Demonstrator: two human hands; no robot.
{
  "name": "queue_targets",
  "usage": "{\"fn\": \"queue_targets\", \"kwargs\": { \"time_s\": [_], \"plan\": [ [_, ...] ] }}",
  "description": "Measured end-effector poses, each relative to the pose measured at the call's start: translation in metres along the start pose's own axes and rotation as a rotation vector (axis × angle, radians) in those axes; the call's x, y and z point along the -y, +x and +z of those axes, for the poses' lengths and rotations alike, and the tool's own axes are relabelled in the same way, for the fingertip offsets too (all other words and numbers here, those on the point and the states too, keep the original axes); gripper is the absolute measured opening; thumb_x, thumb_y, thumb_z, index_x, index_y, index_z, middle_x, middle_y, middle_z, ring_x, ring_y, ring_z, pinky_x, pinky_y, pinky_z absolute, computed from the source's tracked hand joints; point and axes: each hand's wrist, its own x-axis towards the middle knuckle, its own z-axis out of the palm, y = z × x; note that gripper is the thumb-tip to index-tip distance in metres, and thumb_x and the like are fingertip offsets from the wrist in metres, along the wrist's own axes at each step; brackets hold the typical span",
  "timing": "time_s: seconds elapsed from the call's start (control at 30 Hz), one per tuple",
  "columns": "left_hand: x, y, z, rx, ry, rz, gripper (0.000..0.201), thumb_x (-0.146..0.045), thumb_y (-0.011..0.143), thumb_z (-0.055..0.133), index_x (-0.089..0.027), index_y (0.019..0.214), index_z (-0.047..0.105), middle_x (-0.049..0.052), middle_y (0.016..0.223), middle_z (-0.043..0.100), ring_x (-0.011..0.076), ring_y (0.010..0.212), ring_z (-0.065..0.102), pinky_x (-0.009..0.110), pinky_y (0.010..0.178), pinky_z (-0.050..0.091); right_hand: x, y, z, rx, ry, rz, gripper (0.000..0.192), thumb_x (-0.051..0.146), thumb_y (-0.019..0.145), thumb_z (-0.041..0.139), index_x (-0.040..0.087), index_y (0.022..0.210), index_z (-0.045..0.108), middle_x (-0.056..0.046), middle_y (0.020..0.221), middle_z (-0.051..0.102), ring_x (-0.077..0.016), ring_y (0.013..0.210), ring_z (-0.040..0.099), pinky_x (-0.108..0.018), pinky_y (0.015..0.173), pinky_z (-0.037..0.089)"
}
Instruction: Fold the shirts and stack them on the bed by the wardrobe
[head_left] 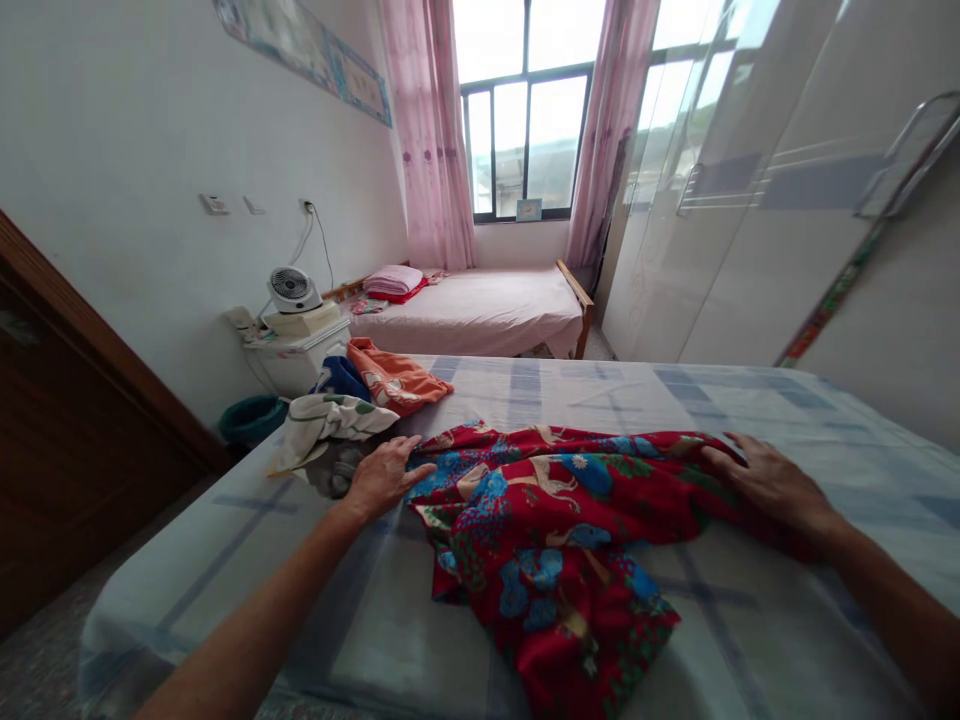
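A red garment (540, 500) printed with pale deer and blue and green plants lies partly bunched on the bed, one part stretching toward me. Its exact kind is hard to make out. My left hand (382, 478) rests at its left end, thumb and fingers apart. At the other end, my right hand (780, 490) lies over the fabric with its fingers spread. Just left of my left hand is a crumpled white and grey cloth (330, 425). Behind that lie an orange garment (397, 378) and a dark blue cloth (339, 377).
The blue-and-white checked sheet (607, 390) covers the bed. A small fan (292, 288) stands on a white cabinet (292, 360), with a teal bin (251, 420) below. Beyond is a pink bed (487, 310) under the window. Glossy wardrobe doors (697, 260) line the right.
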Motion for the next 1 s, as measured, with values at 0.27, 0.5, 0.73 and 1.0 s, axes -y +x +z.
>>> {"fn": "queue_targets", "kwargs": {
  "time_s": [0.27,0.5,0.73,1.0],
  "plan": [
    [-0.009,0.015,-0.018,-0.023,-0.104,0.036,0.021,-0.017,0.077,0.043,-0.016,0.079,0.064,0.003,0.072,0.064,0.0176,0.070,0.060,0.026,0.066,0.042,0.012,-0.005,-0.036,0.286,0.373,-0.019,0.025,0.033,0.074,0.050,0.021,0.090,0.066,-0.007,0.091,0.070,-0.0260,0.085,0.064,-0.033,0.078,0.045],
    [0.007,0.100,-0.076,-0.560,0.052,0.016,0.033,-0.024,0.089,0.030,-0.016,0.105,0.057,0.012,0.104,0.058,0.0253,0.096,0.056,0.037,0.083,0.042,0.011,0.029,-0.074,-0.120,0.609,0.321,0.042,0.038,0.075,0.050,0.019,0.111,0.059,-0.007,0.081,0.067,-0.0160,0.056,0.057,-0.028,0.054,0.043],
    [0.012,0.119,-0.049,-0.370,0.013,0.032,0.026,-0.017,0.085,0.041,-0.008,0.098,0.061,0.019,0.105,0.059,0.0352,0.108,0.050,0.053,0.093,0.037,0.000,0.052,-0.045,-0.151,0.026,0.158,0.052,0.039,0.080,0.040,0.012,0.124,0.048,-0.021,0.115,0.058,-0.0275,0.095,0.057,-0.036,0.080,0.041],
    [-0.068,-0.012,-0.012,0.184,-0.300,0.780,0.062,-0.023,0.073,0.059,-0.031,0.132,0.041,0.004,0.137,0.045,0.0225,0.119,0.048,0.035,0.101,0.039,-0.070,-0.017,-0.016,0.140,0.042,-0.043,0.046,0.037,0.072,0.043,0.022,0.114,0.055,-0.017,0.119,0.057,-0.0268,0.111,0.055,-0.033,0.095,0.040]
  ]
}}
